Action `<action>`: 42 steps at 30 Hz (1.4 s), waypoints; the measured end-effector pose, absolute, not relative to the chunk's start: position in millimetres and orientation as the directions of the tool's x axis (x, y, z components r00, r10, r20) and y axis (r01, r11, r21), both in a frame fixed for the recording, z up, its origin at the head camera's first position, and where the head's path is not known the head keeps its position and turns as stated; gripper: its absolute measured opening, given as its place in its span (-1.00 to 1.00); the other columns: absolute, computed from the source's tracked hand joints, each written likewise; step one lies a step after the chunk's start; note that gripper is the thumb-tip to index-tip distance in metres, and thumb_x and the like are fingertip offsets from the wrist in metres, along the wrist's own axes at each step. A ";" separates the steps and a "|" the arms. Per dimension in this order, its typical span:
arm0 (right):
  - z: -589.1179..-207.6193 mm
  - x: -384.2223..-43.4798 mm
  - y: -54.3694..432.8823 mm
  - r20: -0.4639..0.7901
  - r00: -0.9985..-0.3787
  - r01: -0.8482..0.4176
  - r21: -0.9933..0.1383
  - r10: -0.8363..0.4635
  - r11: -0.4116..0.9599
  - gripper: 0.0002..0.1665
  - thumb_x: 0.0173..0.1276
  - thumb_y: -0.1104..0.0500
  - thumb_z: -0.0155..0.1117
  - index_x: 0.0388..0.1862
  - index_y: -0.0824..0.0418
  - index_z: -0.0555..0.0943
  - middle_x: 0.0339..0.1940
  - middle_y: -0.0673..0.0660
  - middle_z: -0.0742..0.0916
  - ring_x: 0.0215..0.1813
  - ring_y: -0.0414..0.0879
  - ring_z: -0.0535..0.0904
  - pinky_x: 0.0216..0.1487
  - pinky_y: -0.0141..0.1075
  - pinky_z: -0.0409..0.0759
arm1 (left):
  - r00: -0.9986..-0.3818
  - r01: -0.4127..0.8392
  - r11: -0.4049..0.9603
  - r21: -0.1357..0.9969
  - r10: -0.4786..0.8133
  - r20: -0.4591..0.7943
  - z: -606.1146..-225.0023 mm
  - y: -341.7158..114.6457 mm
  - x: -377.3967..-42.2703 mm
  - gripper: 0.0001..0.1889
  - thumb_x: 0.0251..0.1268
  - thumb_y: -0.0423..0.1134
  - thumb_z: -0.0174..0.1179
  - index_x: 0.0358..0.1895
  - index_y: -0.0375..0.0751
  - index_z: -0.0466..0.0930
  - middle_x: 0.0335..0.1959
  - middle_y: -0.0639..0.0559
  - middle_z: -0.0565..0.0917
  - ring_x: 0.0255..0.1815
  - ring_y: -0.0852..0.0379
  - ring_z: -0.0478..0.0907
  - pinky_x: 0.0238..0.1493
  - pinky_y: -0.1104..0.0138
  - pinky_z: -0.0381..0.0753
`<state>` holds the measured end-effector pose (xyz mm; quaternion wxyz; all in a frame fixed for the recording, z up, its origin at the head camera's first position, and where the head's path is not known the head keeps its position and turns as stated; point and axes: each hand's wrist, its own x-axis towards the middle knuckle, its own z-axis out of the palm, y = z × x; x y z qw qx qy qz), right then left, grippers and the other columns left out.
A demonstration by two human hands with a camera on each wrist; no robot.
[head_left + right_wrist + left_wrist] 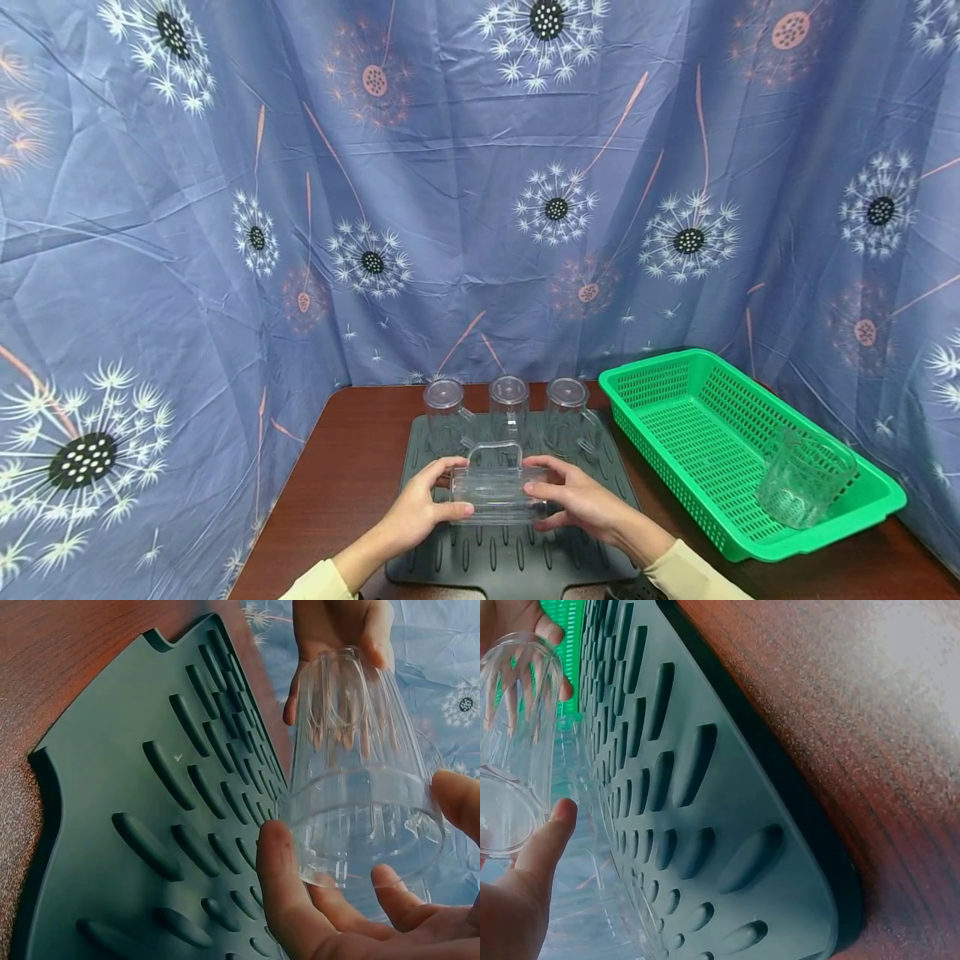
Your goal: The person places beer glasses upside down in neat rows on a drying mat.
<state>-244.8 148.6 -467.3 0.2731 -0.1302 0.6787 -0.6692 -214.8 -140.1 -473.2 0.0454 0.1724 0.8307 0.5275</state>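
A clear glass mug (pixel 491 493) lies sideways in the air between both hands, its handle (pixel 495 450) pointing toward the back. My left hand (pixel 423 507) grips the base end, thumb along the near side. At the other end my right hand (pixel 581 502) holds the rim with curled fingers; the right wrist view shows the open mouth (pixel 367 840) between thumb and fingers. Ridges run along the mug's wall. Below it is a dark grey drying mat (pixel 480 557) with raised oval ribs. Three more glass mugs (pixel 509 408) stand upside down in a row on the mat's far part.
To the right sits a green plastic basket (pixel 671 442), angled on the brown wooden table (pixel 315 492). A patterned clear glass (pixel 802 487) leans inside its near end. Blue curtains (pixel 465 208) with dandelion prints enclose the table at the back and sides.
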 end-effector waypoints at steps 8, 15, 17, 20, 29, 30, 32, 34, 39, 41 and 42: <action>-467.0 -243.6 151.4 -0.196 -0.799 0.179 -0.980 -0.568 0.087 -0.27 0.50 0.07 0.24 0.50 0.31 0.25 0.37 0.43 0.39 0.29 0.22 0.48 0.05 0.16 0.64 | -0.941 0.250 0.377 0.892 0.312 0.132 -467.2 -142.5 -212.3 -0.39 0.22 -0.07 0.42 0.34 0.00 0.47 0.31 -0.09 0.49 0.22 -0.12 0.47 0.11 -0.05 0.52; -468.9 -244.2 155.0 -0.183 -0.793 0.160 -0.983 -0.581 0.090 -0.27 0.48 0.08 0.25 0.50 0.32 0.26 0.40 0.42 0.41 0.28 0.14 0.51 0.08 0.16 0.63 | -0.945 0.268 0.384 0.884 0.281 0.165 -461.0 -144.6 -210.8 -0.41 0.17 -0.15 0.46 0.30 0.04 0.52 0.26 -0.04 0.53 0.20 -0.07 0.47 0.16 -0.05 0.45; -469.0 -244.2 157.6 -0.181 -0.792 0.155 -0.983 -0.583 0.094 -0.27 0.50 0.09 0.24 0.50 0.33 0.25 0.42 0.43 0.41 0.27 0.12 0.53 0.09 0.16 0.63 | -0.950 0.264 0.395 0.880 0.266 0.166 -460.4 -146.8 -211.1 -0.41 0.16 -0.16 0.46 0.30 0.03 0.53 0.25 -0.05 0.54 0.18 -0.06 0.48 0.14 -0.05 0.47; -468.3 -244.1 162.0 -0.183 -0.792 0.152 -0.983 -0.583 0.102 -0.28 0.51 0.09 0.22 0.51 0.35 0.24 0.44 0.49 0.38 0.27 0.17 0.55 0.11 0.16 0.62 | -0.956 0.260 0.407 0.876 0.239 0.172 -459.4 -150.9 -211.7 -0.40 0.13 -0.18 0.47 0.29 0.00 0.53 0.22 -0.07 0.56 0.16 -0.07 0.49 0.12 -0.05 0.50; -466.9 -243.1 173.2 -0.191 -0.808 0.143 -0.981 -0.557 0.129 -0.29 0.52 0.09 0.21 0.51 0.33 0.24 0.45 0.54 0.34 0.32 0.31 0.49 0.11 0.17 0.61 | -0.964 0.240 0.402 0.883 0.209 0.166 -451.0 -161.2 -213.3 -0.36 0.13 -0.19 0.49 0.33 -0.04 0.51 0.21 -0.08 0.52 0.18 -0.07 0.45 -0.01 0.19 0.61; -467.0 -243.2 174.3 -0.189 -0.811 0.136 -0.981 -0.553 0.136 -0.30 0.52 0.10 0.20 0.51 0.33 0.25 0.45 0.54 0.34 0.32 0.31 0.49 0.10 0.16 0.61 | -0.963 0.241 0.405 0.882 0.209 0.168 -449.7 -162.0 -213.3 -0.36 0.14 -0.19 0.48 0.33 -0.05 0.51 0.19 -0.08 0.52 0.18 -0.07 0.44 -0.01 0.18 0.60; -467.3 -242.7 177.4 -0.183 -0.820 0.114 -0.981 -0.542 0.158 -0.32 0.53 0.10 0.20 0.50 0.33 0.27 0.43 0.54 0.36 0.32 0.32 0.49 0.09 0.14 0.63 | -0.963 0.244 0.415 0.876 0.208 0.170 -447.6 -163.3 -213.3 -0.37 0.14 -0.17 0.48 0.32 -0.02 0.51 0.15 -0.06 0.52 0.18 -0.05 0.44 -0.01 0.18 0.60; -467.2 -242.5 180.5 -0.178 -0.828 0.093 -0.979 -0.532 0.182 -0.34 0.53 0.10 0.19 0.48 0.32 0.29 0.42 0.53 0.39 0.32 0.32 0.49 0.07 0.11 0.64 | -0.963 0.250 0.426 0.869 0.203 0.178 -446.0 -164.5 -214.1 -0.37 0.13 -0.16 0.49 0.31 0.01 0.52 0.10 -0.03 0.53 0.16 -0.02 0.43 -0.01 0.17 0.60; -466.2 -242.0 188.2 -0.179 -0.840 0.065 -0.970 -0.512 0.233 -0.33 0.52 0.04 0.21 0.47 0.30 0.32 0.40 0.48 0.43 0.31 0.30 0.50 0.06 0.08 0.64 | -0.964 0.258 0.462 0.848 0.181 0.195 -443.1 -167.6 -216.2 -0.37 0.08 -0.16 0.52 0.29 0.11 0.54 0.01 0.06 0.54 0.09 0.07 0.44 -0.02 0.21 0.58; -466.5 -241.6 191.0 -0.180 -0.843 0.055 -0.966 -0.507 0.252 -0.33 0.52 0.03 0.21 0.47 0.29 0.33 0.40 0.46 0.45 0.30 0.25 0.51 0.06 0.08 0.63 | -0.963 0.266 0.480 0.836 0.176 0.205 -442.4 -168.5 -216.2 -0.36 0.06 -0.17 0.52 0.28 0.13 0.54 -0.01 0.08 0.55 0.07 0.10 0.45 -0.03 0.22 0.57; -467.0 -241.3 192.4 -0.180 -0.845 0.049 -0.964 -0.504 0.261 -0.34 0.52 0.02 0.21 0.46 0.29 0.34 0.39 0.45 0.45 0.29 0.22 0.52 0.06 0.08 0.63 | -0.962 0.271 0.488 0.830 0.175 0.210 -441.9 -168.8 -215.9 -0.36 0.05 -0.17 0.53 0.28 0.13 0.55 -0.01 0.10 0.55 0.06 0.11 0.46 -0.03 0.23 0.57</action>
